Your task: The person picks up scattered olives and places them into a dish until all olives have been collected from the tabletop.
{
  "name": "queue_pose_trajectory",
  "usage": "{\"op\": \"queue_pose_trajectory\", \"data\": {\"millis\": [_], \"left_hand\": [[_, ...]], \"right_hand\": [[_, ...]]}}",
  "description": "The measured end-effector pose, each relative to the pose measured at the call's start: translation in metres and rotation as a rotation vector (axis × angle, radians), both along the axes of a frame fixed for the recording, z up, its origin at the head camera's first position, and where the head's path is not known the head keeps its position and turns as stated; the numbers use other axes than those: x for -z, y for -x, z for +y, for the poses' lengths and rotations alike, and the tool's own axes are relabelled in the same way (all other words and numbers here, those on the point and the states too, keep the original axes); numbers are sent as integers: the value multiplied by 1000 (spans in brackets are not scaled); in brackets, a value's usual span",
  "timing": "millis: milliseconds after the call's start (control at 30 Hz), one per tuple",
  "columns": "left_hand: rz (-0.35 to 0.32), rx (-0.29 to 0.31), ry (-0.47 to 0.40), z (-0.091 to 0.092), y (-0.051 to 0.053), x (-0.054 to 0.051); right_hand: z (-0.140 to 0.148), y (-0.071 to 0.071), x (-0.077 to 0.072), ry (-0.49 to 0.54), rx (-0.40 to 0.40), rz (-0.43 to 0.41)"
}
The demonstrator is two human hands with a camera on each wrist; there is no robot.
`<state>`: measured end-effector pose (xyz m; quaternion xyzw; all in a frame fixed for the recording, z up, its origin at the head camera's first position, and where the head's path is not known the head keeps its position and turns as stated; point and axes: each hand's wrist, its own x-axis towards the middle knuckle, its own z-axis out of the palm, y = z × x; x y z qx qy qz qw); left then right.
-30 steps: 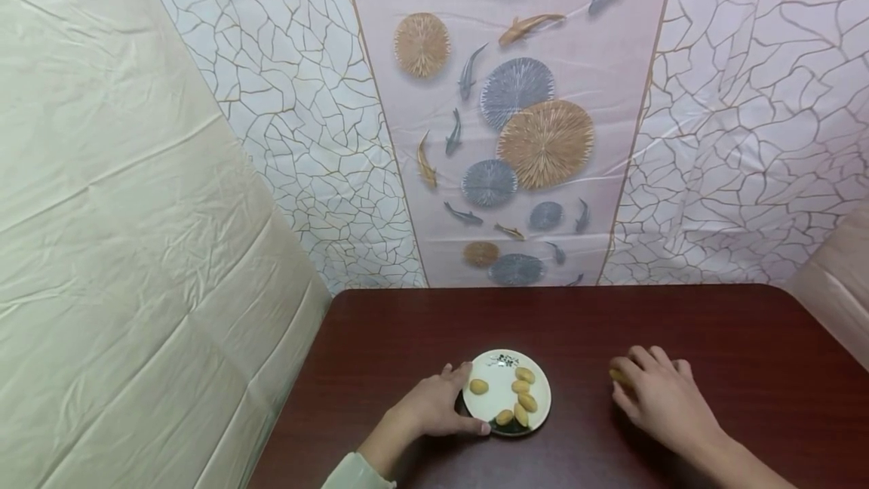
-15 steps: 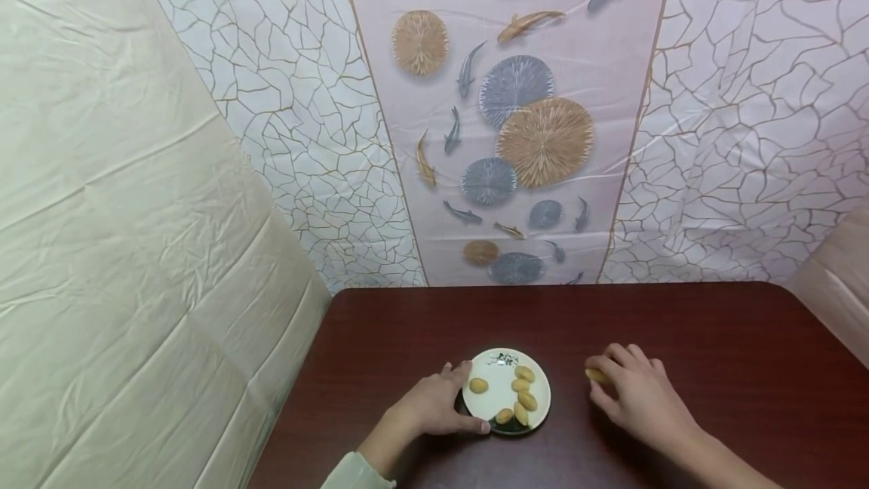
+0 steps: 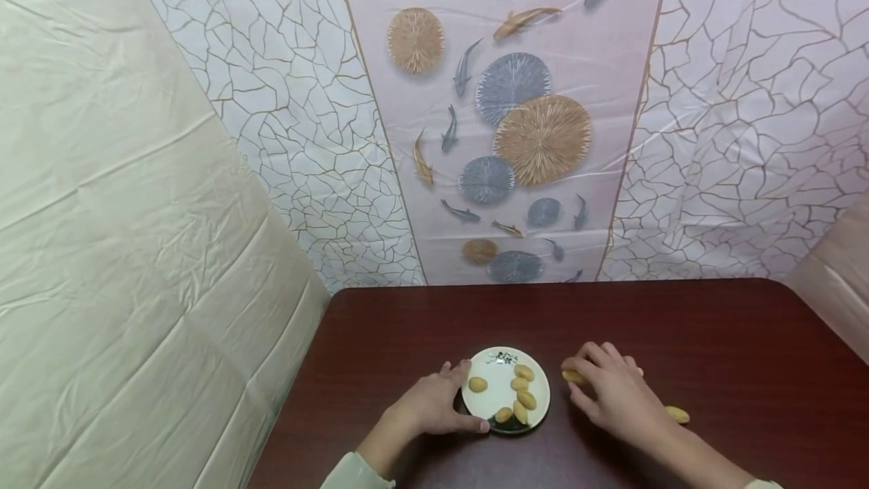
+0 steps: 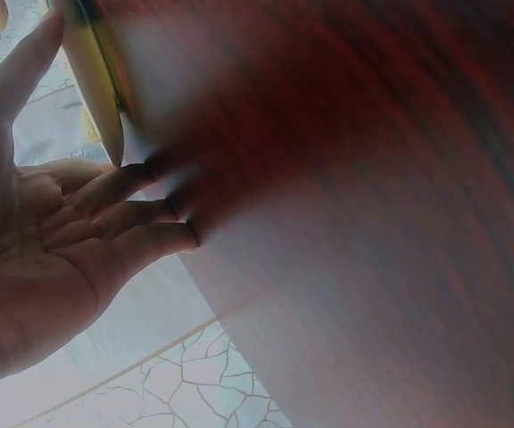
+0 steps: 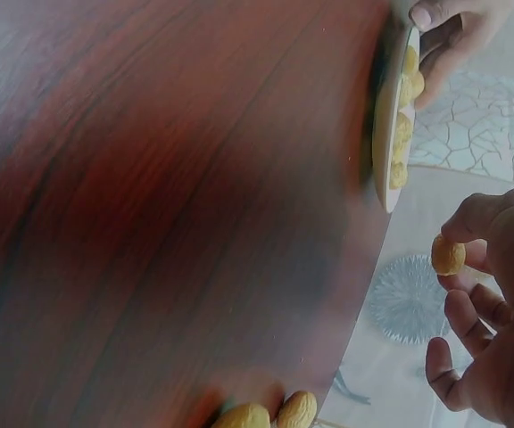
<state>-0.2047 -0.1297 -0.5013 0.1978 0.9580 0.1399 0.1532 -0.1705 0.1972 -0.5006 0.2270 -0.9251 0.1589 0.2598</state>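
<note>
A small white plate [image 3: 494,396] with a dark green patch and a flower print carries several tan, oval, nut-like pieces, one of them a nut [image 3: 478,384] apart at the left. My left hand [image 3: 437,402] rests against the plate's left edge, thumb along the front rim and fingers fairly straight. Right of the plate, my right hand [image 3: 618,395] pinches a wrinkled tan nut [image 5: 448,256] between thumb and fingertips, above the table. Behind that hand lies a loose nut [image 3: 677,414]; the right wrist view shows two on the table, including a ridged nut [image 5: 297,409].
The dark red wooden table [image 3: 407,323] has rounded far corners. Behind it hangs a patterned cloth [image 3: 529,134] with fish and round motifs. A pale padded cloth wall [image 3: 170,247] borders the left side.
My right hand has moved left toward the plate with the pinched nut, and a loose nut behind it has come into sight. The left hand and the plate stay put.
</note>
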Motion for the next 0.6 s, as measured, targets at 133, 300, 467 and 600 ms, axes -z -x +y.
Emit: {"op": "queue_pose_trajectory", "data": {"millis": [133,300,467,600], "left_hand": [[-8,-2,-5,0,0,0],[-17,-7,-6,-1,1,2],[-18,-9,-7,-1,1,2],[-18,-11,-6,-1,1,2]], "right_hand": [[-7,-1,-1,-1,-7,-49],[-14,-1,1,3,-27,-41],[-20,-1,4,8,-62,-32],[-24,-1,5,21,-95,-13]]}}
